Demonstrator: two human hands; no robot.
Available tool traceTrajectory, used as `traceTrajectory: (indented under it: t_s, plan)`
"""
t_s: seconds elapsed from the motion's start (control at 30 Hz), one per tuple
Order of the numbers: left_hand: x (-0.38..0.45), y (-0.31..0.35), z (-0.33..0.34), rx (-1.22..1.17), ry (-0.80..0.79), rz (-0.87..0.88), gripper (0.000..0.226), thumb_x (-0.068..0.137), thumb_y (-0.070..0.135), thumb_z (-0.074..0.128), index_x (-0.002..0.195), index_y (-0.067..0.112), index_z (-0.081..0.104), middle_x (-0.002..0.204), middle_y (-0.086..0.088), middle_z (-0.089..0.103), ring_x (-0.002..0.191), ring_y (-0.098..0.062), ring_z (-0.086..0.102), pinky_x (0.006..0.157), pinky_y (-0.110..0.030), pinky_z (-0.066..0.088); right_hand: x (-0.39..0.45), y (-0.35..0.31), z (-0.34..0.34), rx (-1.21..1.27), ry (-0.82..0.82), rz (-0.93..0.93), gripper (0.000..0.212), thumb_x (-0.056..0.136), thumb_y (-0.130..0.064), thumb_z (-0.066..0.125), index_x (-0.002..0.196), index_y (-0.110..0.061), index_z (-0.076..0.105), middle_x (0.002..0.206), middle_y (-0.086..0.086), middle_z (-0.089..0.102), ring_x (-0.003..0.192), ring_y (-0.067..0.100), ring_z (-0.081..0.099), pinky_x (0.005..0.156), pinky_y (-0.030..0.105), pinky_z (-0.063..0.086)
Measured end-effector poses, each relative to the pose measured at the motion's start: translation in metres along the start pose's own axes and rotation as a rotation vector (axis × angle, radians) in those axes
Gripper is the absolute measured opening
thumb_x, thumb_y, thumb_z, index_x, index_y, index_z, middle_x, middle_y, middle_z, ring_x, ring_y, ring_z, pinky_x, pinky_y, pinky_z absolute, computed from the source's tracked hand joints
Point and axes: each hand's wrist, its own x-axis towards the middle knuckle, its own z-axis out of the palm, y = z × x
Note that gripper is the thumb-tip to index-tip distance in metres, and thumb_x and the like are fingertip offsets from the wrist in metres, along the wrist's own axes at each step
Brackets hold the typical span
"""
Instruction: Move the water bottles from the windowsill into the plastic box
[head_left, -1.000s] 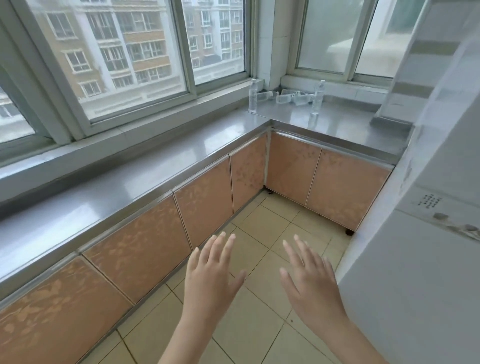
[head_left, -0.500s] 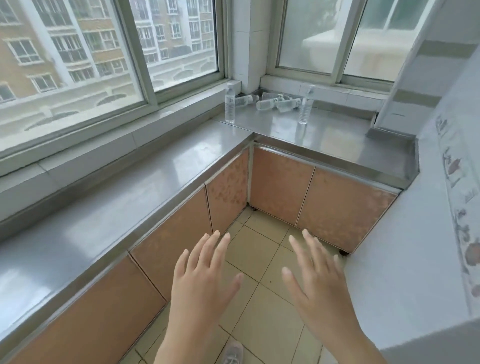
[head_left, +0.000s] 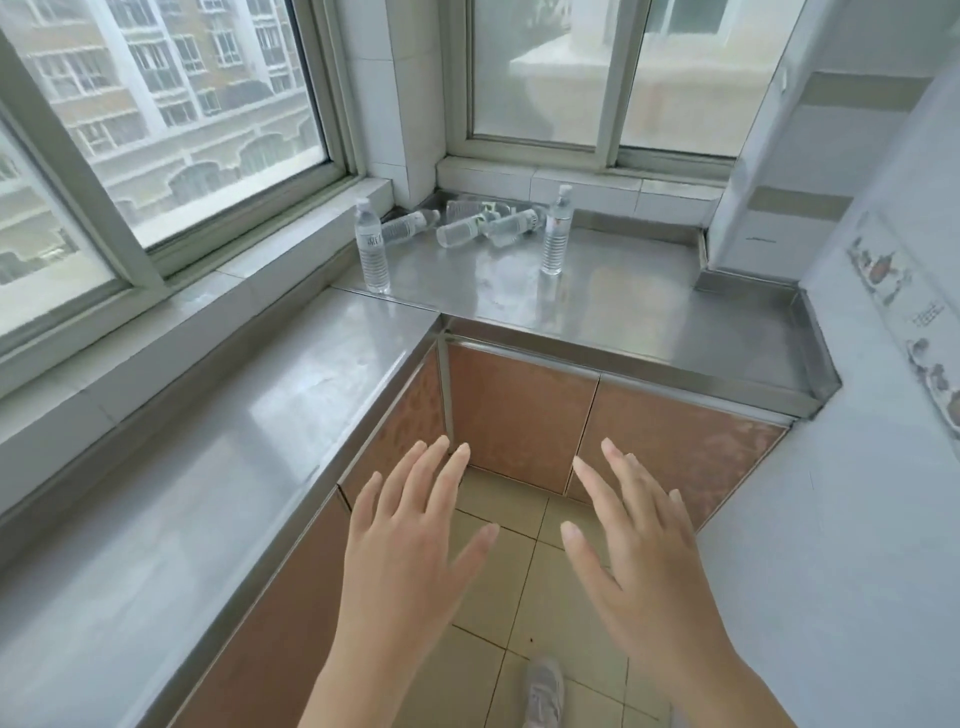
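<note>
Left hand: we hold it out palm-down over the floor, fingers straight and spread, grasping nothing.
Right hand: same posture, fingers straight, released, nothing held.
Bottles: all rest on the steel counter in the corner under the windows. We count 2 upright: the left bottle at the counter seam and the right bottle. Several lying bottles sit between and behind them; exact count unclear.
Plastic box: not in view.
Key relation: the bottles lie ahead of and above both hands, well apart from them. The left bottle is on the left hand's side, the right bottle on the right hand's side.
Long axes: upright bottles vertical; lying bottles roughly across our view.
Step, as judged: approach, no bottle moved to the box yet.
</note>
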Motion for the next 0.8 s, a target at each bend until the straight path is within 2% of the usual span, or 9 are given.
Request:
traceTrajectory:
  t_s: [0.2, 0.33, 0.4, 0.63, 0.73, 0.8]
  plan:
    - [0.116, 0.001, 0.043, 0.015, 0.001, -0.008, 0.067, 0.084, 0.059, 0.047, 0.142, 0.026, 0.049, 0.146, 0.007, 0.051, 0.137, -0.01, 0.033, 0.11, -0.036, 0.02, 0.118, 0.043, 0.024, 0.005, -0.052, -0.003, 0.064, 0.089, -0.058, 0.014, 0.148, -0.037, 0.023, 0.16, -0.012, 0.007, 0.146, 0.007, -0.002, 0.115, 0.039, -0.005]
    - [0.19, 0.001, 0.06, 0.034, 0.017, -0.036, 0.066, 0.084, 0.06, 0.043, 0.141, 0.026, 0.049, 0.145, 0.007, 0.052, 0.135, -0.014, 0.043, 0.11, -0.037, 0.023, 0.196, 0.065, 0.022, 0.018, -0.102, -0.035, 0.067, 0.087, -0.061, 0.009, 0.149, -0.039, 0.014, 0.16, -0.015, -0.002, 0.145, 0.004, -0.009, 0.114, 0.035, -0.012]
    - [0.225, 0.0, 0.068, 0.038, 0.033, -0.051, 0.066, 0.084, 0.06, 0.042, 0.141, 0.026, 0.05, 0.144, 0.006, 0.053, 0.135, -0.014, 0.041, 0.109, -0.037, 0.023, 0.233, 0.074, 0.02, 0.007, -0.125, -0.065, 0.067, 0.087, -0.062, 0.008, 0.15, -0.038, 0.011, 0.16, -0.014, -0.003, 0.145, 0.004, -0.01, 0.115, 0.035, -0.012]
    - [0.321, -0.009, 0.108, 0.031, 0.017, -0.095, 0.068, 0.084, 0.061, 0.043, 0.141, 0.026, 0.049, 0.144, 0.005, 0.053, 0.136, -0.013, 0.036, 0.111, -0.036, 0.022, 0.335, 0.102, 0.031, -0.004, -0.142, -0.098, 0.067, 0.089, -0.061, 0.012, 0.15, -0.035, 0.016, 0.16, -0.01, 0.004, 0.146, 0.009, -0.002, 0.119, 0.044, 0.002]
    - [0.369, -0.014, 0.129, 0.028, 0.006, -0.073, 0.067, 0.083, 0.061, 0.044, 0.14, 0.026, 0.049, 0.144, 0.005, 0.053, 0.136, -0.015, 0.044, 0.112, -0.039, 0.032, 0.38, 0.118, 0.043, -0.021, -0.127, -0.071, 0.066, 0.09, -0.061, 0.014, 0.149, -0.033, 0.021, 0.16, -0.007, 0.01, 0.145, 0.013, 0.005, 0.119, 0.046, 0.009]
    - [0.405, -0.016, 0.143, 0.021, -0.003, -0.046, 0.067, 0.083, 0.061, 0.044, 0.14, 0.026, 0.05, 0.143, 0.005, 0.054, 0.135, -0.017, 0.048, 0.109, -0.042, 0.038, 0.415, 0.129, 0.052, -0.034, -0.093, -0.031, 0.066, 0.09, -0.059, 0.02, 0.147, -0.028, 0.027, 0.158, -0.002, 0.02, 0.144, 0.018, 0.016, 0.116, 0.05, 0.018]
